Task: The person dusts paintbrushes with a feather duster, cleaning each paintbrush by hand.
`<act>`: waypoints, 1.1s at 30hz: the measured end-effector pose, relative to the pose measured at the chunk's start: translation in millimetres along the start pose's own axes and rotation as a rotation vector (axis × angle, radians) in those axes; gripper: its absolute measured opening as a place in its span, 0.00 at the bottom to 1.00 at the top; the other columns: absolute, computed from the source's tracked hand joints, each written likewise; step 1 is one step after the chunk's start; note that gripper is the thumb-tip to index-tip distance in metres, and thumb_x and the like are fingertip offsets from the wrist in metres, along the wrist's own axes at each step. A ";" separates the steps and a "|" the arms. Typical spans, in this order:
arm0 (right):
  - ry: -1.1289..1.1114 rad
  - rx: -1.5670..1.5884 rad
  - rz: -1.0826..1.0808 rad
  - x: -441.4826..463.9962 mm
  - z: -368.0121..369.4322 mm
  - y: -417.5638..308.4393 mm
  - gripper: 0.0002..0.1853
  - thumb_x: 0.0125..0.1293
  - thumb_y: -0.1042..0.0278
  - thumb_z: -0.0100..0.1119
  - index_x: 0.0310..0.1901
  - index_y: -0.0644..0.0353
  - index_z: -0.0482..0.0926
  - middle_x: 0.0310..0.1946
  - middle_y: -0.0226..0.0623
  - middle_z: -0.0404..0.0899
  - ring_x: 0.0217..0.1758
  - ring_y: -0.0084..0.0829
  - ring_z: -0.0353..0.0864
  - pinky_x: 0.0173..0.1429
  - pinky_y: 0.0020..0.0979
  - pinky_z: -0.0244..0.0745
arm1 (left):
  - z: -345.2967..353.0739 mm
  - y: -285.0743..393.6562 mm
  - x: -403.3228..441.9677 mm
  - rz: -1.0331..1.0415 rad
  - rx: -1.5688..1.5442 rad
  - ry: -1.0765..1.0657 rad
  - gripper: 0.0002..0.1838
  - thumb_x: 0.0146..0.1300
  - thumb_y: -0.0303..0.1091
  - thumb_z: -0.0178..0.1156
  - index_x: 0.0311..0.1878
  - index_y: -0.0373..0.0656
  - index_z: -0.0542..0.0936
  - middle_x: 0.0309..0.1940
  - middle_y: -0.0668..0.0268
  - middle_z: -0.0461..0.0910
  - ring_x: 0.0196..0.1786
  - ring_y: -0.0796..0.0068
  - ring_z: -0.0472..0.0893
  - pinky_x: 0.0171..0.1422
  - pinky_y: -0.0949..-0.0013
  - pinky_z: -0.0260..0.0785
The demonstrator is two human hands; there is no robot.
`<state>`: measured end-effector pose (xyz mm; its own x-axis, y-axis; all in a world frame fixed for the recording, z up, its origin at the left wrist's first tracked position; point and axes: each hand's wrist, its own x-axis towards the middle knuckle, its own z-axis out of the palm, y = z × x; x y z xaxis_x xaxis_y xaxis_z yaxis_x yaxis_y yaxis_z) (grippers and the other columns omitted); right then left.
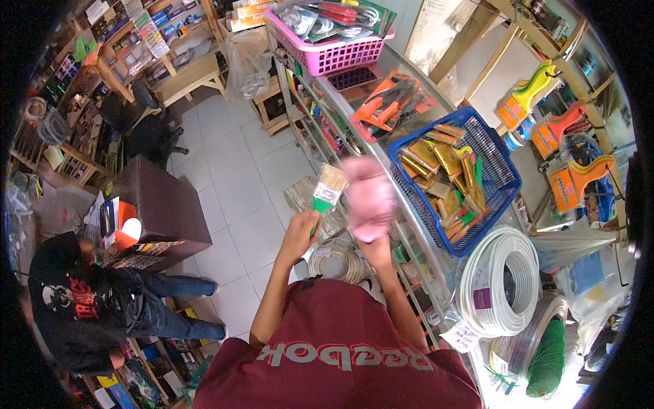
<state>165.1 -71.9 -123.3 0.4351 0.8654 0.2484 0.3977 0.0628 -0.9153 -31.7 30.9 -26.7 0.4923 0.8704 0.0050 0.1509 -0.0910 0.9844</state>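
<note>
Paintbrush [325, 195] points bristles-far in left hand [300, 233], fingers wrapped round its green handle, over the floor [238, 198] left of the table [415, 217]; a slack grip could drop it. Pink cloth [368, 194] hides right hand's [375, 247] fingers, can't tell their state; swinging left could snag the bristles. Both forearms [271, 290] reach forward, hands close.

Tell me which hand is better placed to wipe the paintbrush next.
The right hand, probably: it has the pink cloth, blurred, close beside the bristles, while the left hand holds the paintbrush by its green handle.
</note>
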 end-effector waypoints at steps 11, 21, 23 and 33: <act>-0.223 -0.203 -0.047 3.4 -26.9 -26.6 0.13 0.51 0.72 0.68 0.39 0.63 0.82 0.33 0.45 0.83 0.38 0.45 0.84 0.45 0.38 0.78 | 3.3 -38.9 7.6 0.471 0.278 0.221 0.23 0.72 0.48 0.46 0.24 0.41 0.70 0.20 0.71 0.67 0.21 0.84 0.66 0.23 0.76 0.55; -0.177 0.077 0.075 -2.4 -23.4 -12.2 0.13 0.52 0.70 0.64 0.41 0.63 0.81 0.36 0.47 0.83 0.41 0.44 0.84 0.50 0.41 0.77 | -0.4 -4.4 -5.1 -0.122 -0.044 0.006 0.23 0.72 0.47 0.47 0.27 0.37 0.71 0.15 0.72 0.66 0.19 0.79 0.66 0.25 0.68 0.58; 0.094 0.137 -0.043 -2.1 -12.5 8.1 0.15 0.51 0.68 0.66 0.42 0.63 0.82 0.37 0.49 0.83 0.43 0.46 0.84 0.49 0.40 0.77 | -1.7 -9.9 -7.1 -0.146 -0.024 -0.013 0.22 0.71 0.47 0.48 0.31 0.36 0.73 0.15 0.70 0.68 0.20 0.76 0.66 0.26 0.66 0.59; -0.108 0.127 0.125 -11.0 -20.2 1.5 0.10 0.59 0.75 0.63 0.42 0.67 0.81 0.37 0.38 0.84 0.42 0.27 0.82 0.48 0.31 0.76 | -2.3 -4.6 -6.7 -0.024 0.285 -0.021 0.19 0.70 0.45 0.48 0.40 0.35 0.77 0.20 0.52 0.77 0.26 0.52 0.78 0.34 0.53 0.65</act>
<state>177.1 -91.4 -121.0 0.3828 0.9183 0.1008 0.2381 0.0074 -0.9712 -37.8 26.6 -30.8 0.5028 0.8641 -0.0247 0.3966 -0.2052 0.8948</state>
